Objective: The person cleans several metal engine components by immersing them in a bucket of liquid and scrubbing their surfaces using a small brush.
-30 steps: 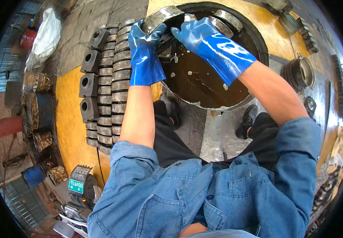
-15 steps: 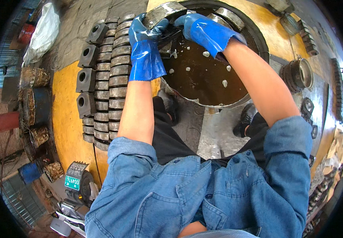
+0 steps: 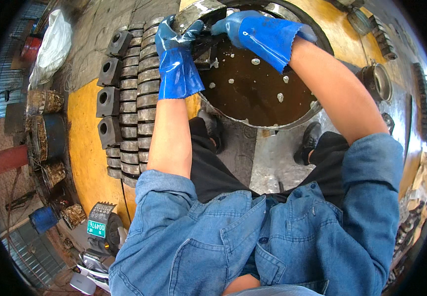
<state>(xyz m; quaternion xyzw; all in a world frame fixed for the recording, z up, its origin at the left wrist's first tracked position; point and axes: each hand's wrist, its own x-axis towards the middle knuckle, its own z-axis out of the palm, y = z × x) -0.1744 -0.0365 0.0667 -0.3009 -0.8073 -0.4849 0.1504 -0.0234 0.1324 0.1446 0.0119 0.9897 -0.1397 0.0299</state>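
Observation:
My left hand (image 3: 175,42), in a wet blue rubber glove, grips a wide curved metal ring (image 3: 197,16) by its near left side, thumb to the right. The ring is tilted over the left rim of a round tub (image 3: 272,127) of brown liquid. My right hand (image 3: 238,29), gloved alike, reaches over the tub with its fingers bent toward the ring's dark inside. What its fingers close on is hidden in shadow. Pale lumps of foam (image 3: 256,61) float on the liquid.
Left of the tub stand long rows of stacked metal rings (image 3: 148,89) and several dark blocks with holes (image 3: 108,102) on a yellow board (image 3: 82,148). A ribbed metal cylinder (image 3: 377,83) is at the right. A scooter (image 3: 102,229) stands lower left, a white sack (image 3: 53,47) upper left.
My right hand has shifted slightly left and down against the ring, its wrist and elbow swinging outward to the right. The left hand keeps its hold on the ring.

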